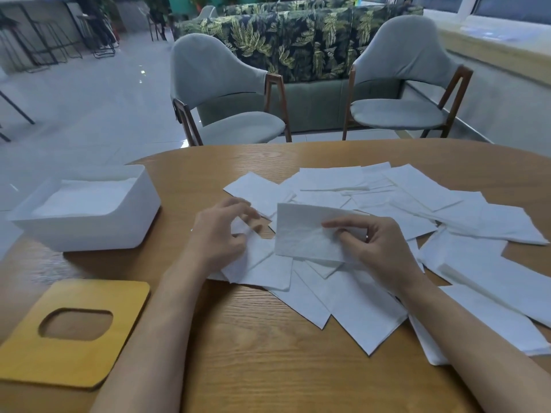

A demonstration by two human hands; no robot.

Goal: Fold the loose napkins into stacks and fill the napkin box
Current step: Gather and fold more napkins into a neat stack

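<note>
Several loose white napkins (pixel 399 210) lie scattered over the wooden table (pixel 262 368), from the middle to the right edge. My right hand (pixel 375 245) pinches a folded napkin (pixel 301 234) and holds it tilted above the pile. My left hand (pixel 220 234) is just left of it with curled fingers, touching a flat napkin (pixel 253 257) underneath; whether it grips that napkin is unclear. The white napkin box (pixel 89 231) stands at the left with folded napkins (pixel 86 195) inside.
The box's yellow wooden lid (pixel 74 332), with an oval slot, lies flat at the near left. Two grey chairs, one (pixel 220 93) left and one (pixel 399 79) right, stand beyond the table's far edge, with a leaf-patterned sofa (pixel 298 43) behind them.
</note>
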